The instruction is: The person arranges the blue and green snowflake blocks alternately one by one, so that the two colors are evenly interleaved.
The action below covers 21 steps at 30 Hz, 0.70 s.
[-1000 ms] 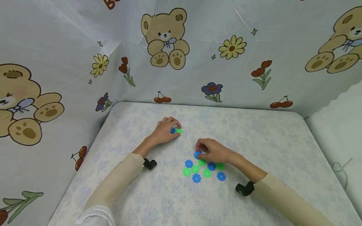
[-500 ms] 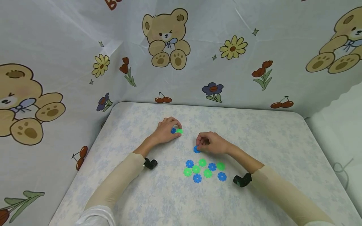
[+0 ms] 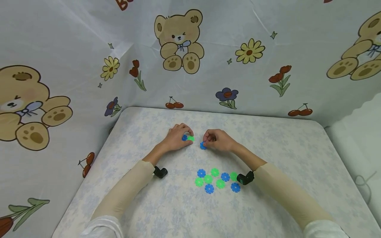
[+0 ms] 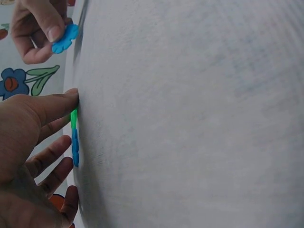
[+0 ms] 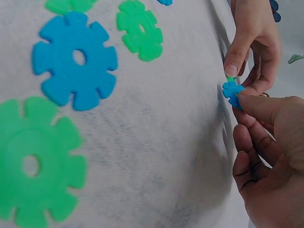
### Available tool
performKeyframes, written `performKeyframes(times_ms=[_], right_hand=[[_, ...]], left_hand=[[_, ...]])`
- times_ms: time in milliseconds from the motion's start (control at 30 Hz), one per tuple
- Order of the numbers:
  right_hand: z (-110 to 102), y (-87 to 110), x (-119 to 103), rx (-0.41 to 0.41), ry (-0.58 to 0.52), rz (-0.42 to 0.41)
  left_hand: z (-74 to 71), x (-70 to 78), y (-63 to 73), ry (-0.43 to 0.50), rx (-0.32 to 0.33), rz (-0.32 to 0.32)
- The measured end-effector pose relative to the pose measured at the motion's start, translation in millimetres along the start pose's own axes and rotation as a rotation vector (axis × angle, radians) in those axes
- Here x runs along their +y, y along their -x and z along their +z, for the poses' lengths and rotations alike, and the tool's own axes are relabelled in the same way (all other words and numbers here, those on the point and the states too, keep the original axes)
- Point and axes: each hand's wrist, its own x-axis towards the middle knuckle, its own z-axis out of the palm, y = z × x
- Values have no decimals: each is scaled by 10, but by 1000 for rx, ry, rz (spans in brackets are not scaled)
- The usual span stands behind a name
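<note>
Beyond the cluster [image 3: 220, 181], leftward, the left hand [image 3: 177, 137] pinches a green disc [image 3: 190, 138] touching a half-hidden blue disc [image 3: 184, 138]; directly beyond, the right hand [image 3: 221, 140] pinches a second blue disc [image 3: 202, 145], partly thumb-covered. A camera [image 3: 245, 178] overlaps the cluster's right end.

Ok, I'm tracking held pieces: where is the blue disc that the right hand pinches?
In the head view, the blue disc is slightly below centre, pinched in the right hand, just right of the green disc at the left hand.
</note>
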Motion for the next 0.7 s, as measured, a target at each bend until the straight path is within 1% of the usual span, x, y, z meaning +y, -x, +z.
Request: performKeyframes(times_ms=[167,300,567,700], right_hand=[[19,-118,-24,12,34,8],[41,-191,-28,14,73,-8],[90,-294,-23,45,161,-47],[126,-332,1,69,209,-37]], left_hand=[[0,-5,5,8,4,-5],[-3,1,4,15,6,-7],[11,-15,-13,0,14,-4],[11,-2,-13,-4,16,-5]])
